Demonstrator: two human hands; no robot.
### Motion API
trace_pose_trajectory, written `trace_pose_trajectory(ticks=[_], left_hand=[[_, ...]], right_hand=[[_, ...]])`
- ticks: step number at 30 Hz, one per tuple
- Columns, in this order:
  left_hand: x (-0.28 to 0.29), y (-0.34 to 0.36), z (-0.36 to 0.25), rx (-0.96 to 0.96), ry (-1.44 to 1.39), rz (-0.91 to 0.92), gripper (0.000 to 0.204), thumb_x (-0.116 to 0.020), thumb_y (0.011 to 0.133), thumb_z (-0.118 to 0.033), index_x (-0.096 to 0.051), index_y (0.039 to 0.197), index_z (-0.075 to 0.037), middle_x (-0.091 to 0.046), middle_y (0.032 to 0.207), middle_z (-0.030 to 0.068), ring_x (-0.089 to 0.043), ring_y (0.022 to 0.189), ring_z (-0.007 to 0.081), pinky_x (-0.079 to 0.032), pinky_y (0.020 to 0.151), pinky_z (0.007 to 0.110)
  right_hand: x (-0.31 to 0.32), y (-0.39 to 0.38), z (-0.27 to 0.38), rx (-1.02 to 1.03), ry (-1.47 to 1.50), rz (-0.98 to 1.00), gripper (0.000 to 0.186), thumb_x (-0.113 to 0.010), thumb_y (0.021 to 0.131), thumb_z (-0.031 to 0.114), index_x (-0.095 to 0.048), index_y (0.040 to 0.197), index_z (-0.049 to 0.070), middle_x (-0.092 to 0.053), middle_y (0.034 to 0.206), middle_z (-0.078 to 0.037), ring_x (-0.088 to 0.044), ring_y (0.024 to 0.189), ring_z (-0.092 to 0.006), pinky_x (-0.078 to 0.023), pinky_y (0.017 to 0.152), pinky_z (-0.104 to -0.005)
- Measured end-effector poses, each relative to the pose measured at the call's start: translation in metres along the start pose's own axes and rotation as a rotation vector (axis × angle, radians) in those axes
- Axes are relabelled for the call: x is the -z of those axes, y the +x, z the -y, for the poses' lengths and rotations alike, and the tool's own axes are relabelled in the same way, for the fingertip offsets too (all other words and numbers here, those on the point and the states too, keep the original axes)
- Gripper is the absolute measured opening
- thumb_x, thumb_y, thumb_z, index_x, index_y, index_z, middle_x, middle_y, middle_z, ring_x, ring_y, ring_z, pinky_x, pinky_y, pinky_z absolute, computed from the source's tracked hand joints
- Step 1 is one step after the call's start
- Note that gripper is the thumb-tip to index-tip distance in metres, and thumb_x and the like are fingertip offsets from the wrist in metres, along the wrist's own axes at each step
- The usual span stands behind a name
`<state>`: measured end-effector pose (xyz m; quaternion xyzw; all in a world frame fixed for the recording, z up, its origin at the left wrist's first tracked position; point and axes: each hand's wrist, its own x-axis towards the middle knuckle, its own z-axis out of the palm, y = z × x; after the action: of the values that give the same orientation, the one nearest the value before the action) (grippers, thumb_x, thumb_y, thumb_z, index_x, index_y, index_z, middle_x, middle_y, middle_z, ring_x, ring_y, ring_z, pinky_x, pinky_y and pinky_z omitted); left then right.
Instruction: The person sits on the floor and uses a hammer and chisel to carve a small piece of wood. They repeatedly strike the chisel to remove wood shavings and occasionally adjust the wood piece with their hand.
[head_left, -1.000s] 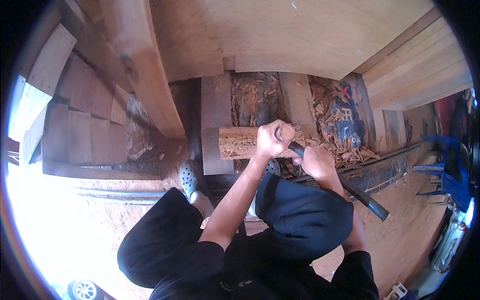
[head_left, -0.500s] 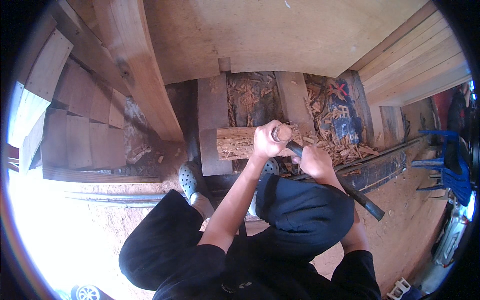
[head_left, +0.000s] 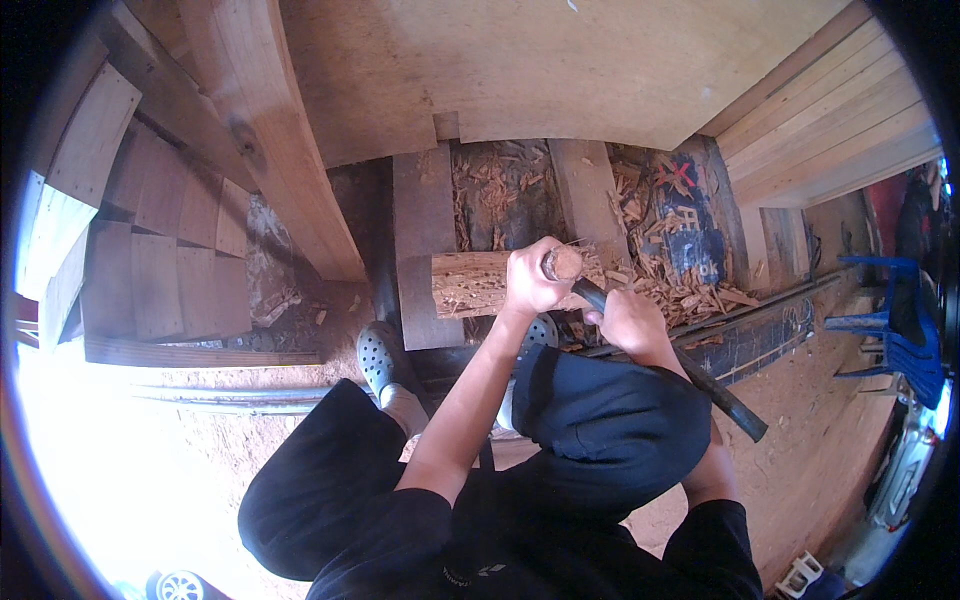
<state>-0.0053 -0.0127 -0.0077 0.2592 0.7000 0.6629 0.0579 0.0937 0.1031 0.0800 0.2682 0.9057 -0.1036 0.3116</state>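
Note:
My left hand is closed around a thick wooden piece, perhaps a tool handle. Its round, frayed end faces up toward me, and its lower part is hidden. My right hand grips a dark, pipe-like rod that slants from beside that round end down past my knee. Whether rod and wooden piece are joined, I cannot tell. Below my hands lies a rough, chipped block of wood, crosswise over two boards.
Wood chips lie heaped right of the block. A plywood sheet spans the far side. A thick post leans at left beside stacked boards. Blue plastic chairs stand at right. My clog-shod foot is near the block.
My hands and what they hold keep nearly the same position. Only a slight shift of the whole view shows.

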Motion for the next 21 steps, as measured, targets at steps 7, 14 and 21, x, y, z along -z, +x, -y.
trace_pose_trajectory(ticks=[7, 14, 21], left_hand=[[0.0, 0.0001, 0.0012, -0.023, -0.004, -0.011, 0.021, -0.073, 0.062, -0.016, -0.061, 0.075, -0.003, -0.063, 0.067, 0.0153, -0.066, 0.065, 0.0317, -0.051, 0.059, 0.035], [0.0, -0.0004, 0.0034, -0.039, 0.003, -0.006, 0.02, -0.071, 0.062, -0.015, -0.061, 0.075, -0.003, -0.063, 0.067, 0.0154, -0.065, 0.066, 0.0325, -0.051, 0.06, 0.035], [-0.0014, -0.0011, 0.0063, -0.013, -0.013, -0.005, 0.02, -0.072, 0.062, -0.015, -0.062, 0.075, -0.004, -0.064, 0.068, 0.0146, -0.066, 0.066, 0.0304, -0.051, 0.06, 0.034]], right_hand=[[0.0001, 0.0001, -0.0012, 0.004, -0.013, 0.015, 0.045, -0.064, 0.083, 0.041, -0.065, 0.093, -0.003, -0.066, 0.091, -0.021, -0.065, 0.089, -0.0364, -0.051, 0.076, -0.0437], [-0.0046, 0.0024, -0.0047, 0.029, 0.002, -0.037, 0.047, -0.064, 0.083, 0.042, -0.066, 0.09, -0.004, -0.066, 0.085, -0.024, -0.065, 0.086, -0.0383, -0.051, 0.075, -0.0447], [-0.0057, 0.0026, -0.0075, 0.034, 0.035, -0.049, 0.048, -0.065, 0.082, 0.042, -0.066, 0.089, -0.005, -0.065, 0.086, -0.025, -0.064, 0.086, -0.0394, -0.05, 0.076, -0.0458]])
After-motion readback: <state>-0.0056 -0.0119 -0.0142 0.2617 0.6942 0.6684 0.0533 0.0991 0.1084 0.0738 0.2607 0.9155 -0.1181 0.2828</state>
